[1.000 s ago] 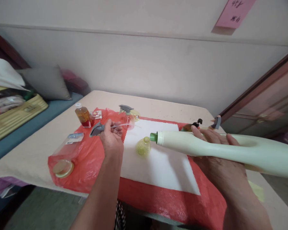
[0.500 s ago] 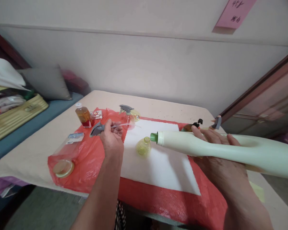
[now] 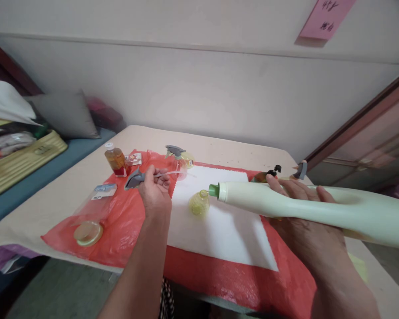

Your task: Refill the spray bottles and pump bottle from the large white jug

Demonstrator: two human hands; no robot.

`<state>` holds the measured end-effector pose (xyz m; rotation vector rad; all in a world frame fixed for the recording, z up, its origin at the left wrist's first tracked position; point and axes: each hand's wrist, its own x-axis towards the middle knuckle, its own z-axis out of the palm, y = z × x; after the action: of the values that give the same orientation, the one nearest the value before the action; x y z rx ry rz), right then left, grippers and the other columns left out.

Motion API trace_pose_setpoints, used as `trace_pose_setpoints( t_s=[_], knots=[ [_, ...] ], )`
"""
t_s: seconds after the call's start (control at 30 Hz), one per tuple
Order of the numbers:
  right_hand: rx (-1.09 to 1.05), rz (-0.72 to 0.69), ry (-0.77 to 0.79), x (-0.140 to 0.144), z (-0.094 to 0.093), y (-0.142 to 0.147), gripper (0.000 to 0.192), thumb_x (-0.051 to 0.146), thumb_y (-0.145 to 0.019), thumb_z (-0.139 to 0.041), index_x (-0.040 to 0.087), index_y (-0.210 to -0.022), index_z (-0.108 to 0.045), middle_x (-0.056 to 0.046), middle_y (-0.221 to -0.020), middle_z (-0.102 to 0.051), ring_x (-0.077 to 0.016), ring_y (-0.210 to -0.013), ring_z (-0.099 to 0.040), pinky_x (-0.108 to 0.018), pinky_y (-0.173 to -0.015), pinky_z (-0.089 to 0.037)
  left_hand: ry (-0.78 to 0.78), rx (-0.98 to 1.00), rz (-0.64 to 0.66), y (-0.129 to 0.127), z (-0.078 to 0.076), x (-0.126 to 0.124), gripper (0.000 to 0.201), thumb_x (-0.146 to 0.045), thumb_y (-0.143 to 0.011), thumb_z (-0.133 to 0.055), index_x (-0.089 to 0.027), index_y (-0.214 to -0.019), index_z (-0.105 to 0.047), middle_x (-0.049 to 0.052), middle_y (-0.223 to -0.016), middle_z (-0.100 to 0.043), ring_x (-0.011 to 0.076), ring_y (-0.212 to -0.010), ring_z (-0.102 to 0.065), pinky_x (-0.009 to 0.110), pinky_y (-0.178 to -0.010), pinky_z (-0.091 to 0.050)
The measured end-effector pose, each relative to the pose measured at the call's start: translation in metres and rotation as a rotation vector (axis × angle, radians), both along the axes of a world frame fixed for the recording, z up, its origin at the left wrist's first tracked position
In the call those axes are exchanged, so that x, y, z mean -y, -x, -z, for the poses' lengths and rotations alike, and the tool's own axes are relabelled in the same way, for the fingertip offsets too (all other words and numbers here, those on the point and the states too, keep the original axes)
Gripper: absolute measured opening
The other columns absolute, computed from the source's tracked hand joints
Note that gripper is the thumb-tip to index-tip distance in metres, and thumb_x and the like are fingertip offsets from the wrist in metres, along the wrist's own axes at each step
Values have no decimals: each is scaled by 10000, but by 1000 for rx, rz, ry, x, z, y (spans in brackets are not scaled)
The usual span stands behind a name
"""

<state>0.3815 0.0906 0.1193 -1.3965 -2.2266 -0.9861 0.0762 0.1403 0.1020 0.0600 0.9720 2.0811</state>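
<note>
Nearest you, your right hand (image 3: 306, 208) is wrapped around the neck of a large pale green jug (image 3: 306, 206), fingers curled over its top, holding it tipped almost flat above the table. Its green spout (image 3: 213, 190) points left and sits right at the mouth of a small yellow bottle (image 3: 198, 204), which stands upright on the white cloth (image 3: 219, 230). Whether the spout actually touches the bottle's rim cannot be told from here.

Your left hand (image 3: 156, 190) is raised over the red plastic sheet (image 3: 126, 226), just left of the white cloth, and is closed on a grey spray trigger head (image 3: 134, 179). Its thin clear dip tube (image 3: 169, 174) runs out to the right past your fingers.

To the near left, on the red sheet, a clear bottle (image 3: 93, 212) lies on its side with its yellowish base toward you.

Farther back on the left, a small amber bottle (image 3: 115, 160) with a white cap stands upright near the edge of the sheet, with a small packet (image 3: 134, 158) just beside it. Behind your left hand a clear spray bottle (image 3: 177, 163) with a grey trigger stands upright. Behind your right hand, a black pump top (image 3: 272, 170) and another grey trigger (image 3: 301, 169) show partly, their bottles mostly hidden.

The beige table (image 3: 219, 148) runs back to the wall, where a pink note (image 3: 324, 20) is stuck high on the right.
</note>
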Motion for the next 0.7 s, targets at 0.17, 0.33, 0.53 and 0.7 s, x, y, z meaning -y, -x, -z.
trace_pose_setpoints(
  t_s=[0.17, 0.33, 0.53, 0.7],
  knots=[
    [9, -1, -3, 0, -2, 1, 574, 176, -946, -597, 143, -1503, -464, -213, -1324, -665, -396, -1215, -635, -599, -1087, -416, 3, -4, 1, 0, 0, 0, 240, -301, -877, -671, -176, -688, -590, 31, -661, -673, 92, -518, -568, 209, -500, -424],
    [8, 3, -2, 0, -2, 1, 580, 191, -941, -620, 143, -1499, -467, -213, -1336, -660, -400, -1222, -633, -599, -1098, -409, 0, -1, -1, 1, 1, -1, 233, -295, -876, -670, -173, -694, -591, 36, -668, -669, 94, -519, -565, 218, -510, -419],
    [-1, 2, 23, 2, -2, 1, 623, 182, -939, -627, 146, -1529, -431, -223, -1352, -648, -403, -1250, -615, -603, -1113, -389, -4, -21, 1, 1, 3, -1, 240, -328, -842, -717, -181, -700, -591, 33, -688, -668, 94, -527, -568, 220, -517, -422],
    [-14, 3, 21, 2, -2, 1, 669, 185, -943, -630, 167, -1566, -388, -219, -1348, -653, -397, -1266, -605, -591, -1115, -377, 5, -11, -2, 1, 1, 0, 233, -307, -858, -688, -177, -690, -595, 31, -676, -668, 89, -524, -571, 203, -499, -427]
  ],
)
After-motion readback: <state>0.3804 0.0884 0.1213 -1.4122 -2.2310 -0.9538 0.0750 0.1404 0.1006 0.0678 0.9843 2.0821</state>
